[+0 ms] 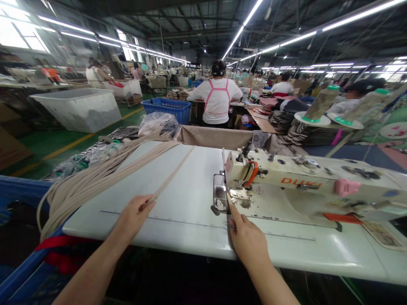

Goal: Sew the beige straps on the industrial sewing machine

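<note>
A narrow beige fabric strip (pixel 174 171) runs across the white sewing table from its far edge. Its near end is pinched between the thumb and fingers of my left hand (pixel 135 214). My right hand (pixel 249 239) is closed at the table's front edge, just before the sewing machine (pixel 273 173). From its fingers a second beige strip (pixel 231 202) leads up beside the needle area. A small dark thing (pixel 229 225) shows at those fingers, too little of it to name. The metal plate (pixel 220 192) lies left of the machine head.
A thick bundle of beige strips (pixel 95 173) drapes over the table's left side. A ruler line (pixel 178 221) crosses the tabletop (pixel 190 241). Thread cones (pixel 322 101) stand at right. Beyond are a fabric-lined bin (pixel 216 136), a blue basket (pixel 168 108) and a seated co-worker (pixel 218 99).
</note>
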`<action>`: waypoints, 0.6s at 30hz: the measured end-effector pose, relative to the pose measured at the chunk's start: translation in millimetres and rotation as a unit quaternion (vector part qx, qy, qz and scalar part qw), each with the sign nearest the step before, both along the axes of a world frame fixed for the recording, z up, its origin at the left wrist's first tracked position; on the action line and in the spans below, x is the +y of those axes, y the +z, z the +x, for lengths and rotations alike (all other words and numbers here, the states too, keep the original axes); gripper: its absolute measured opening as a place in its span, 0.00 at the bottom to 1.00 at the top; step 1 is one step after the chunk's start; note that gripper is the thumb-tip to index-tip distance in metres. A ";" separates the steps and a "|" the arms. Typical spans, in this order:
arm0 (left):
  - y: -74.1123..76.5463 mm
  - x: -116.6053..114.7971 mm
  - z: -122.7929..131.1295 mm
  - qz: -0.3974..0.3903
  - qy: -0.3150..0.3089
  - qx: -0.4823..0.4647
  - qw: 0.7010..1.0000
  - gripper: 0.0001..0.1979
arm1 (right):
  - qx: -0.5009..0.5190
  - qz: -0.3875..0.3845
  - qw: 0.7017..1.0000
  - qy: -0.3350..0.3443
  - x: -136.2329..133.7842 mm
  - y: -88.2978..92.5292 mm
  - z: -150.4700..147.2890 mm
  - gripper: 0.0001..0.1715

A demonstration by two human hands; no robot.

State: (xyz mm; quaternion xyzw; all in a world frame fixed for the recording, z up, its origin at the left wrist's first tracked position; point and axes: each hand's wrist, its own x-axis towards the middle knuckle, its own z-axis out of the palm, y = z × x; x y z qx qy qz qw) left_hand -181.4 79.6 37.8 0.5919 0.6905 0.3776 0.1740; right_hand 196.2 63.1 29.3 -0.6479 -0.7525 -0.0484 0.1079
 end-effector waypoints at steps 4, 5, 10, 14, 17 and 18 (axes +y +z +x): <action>4.5 1.9 -74.7 0.017 0.035 0.209 0.977 0.26 | -0.037 -0.009 0.999 0.020 -4.6 -5.3 2.9 0.29; 8.5 -1.0 -93.5 0.009 0.051 0.248 0.967 0.26 | -0.043 -0.009 0.999 0.021 -5.1 -6.3 3.4 0.29; 31.5 -39.5 -175.3 -0.062 0.154 0.375 0.912 0.27 | -0.055 -0.004 0.998 0.028 -2.7 -11.6 8.4 0.29; 28.2 -82.6 -223.8 -0.128 0.221 0.405 0.878 0.28 | -0.060 -0.030 0.997 0.037 2.0 -12.3 11.5 0.28; 13.8 -109.1 -250.0 -0.191 0.271 0.380 0.864 0.26 | -0.060 -0.054 0.996 0.038 3.8 -10.1 11.7 0.28; 8.5 -116.1 -256.2 -0.215 0.286 0.369 0.858 0.25 | -0.060 -0.059 0.996 0.036 4.1 -9.5 11.6 0.28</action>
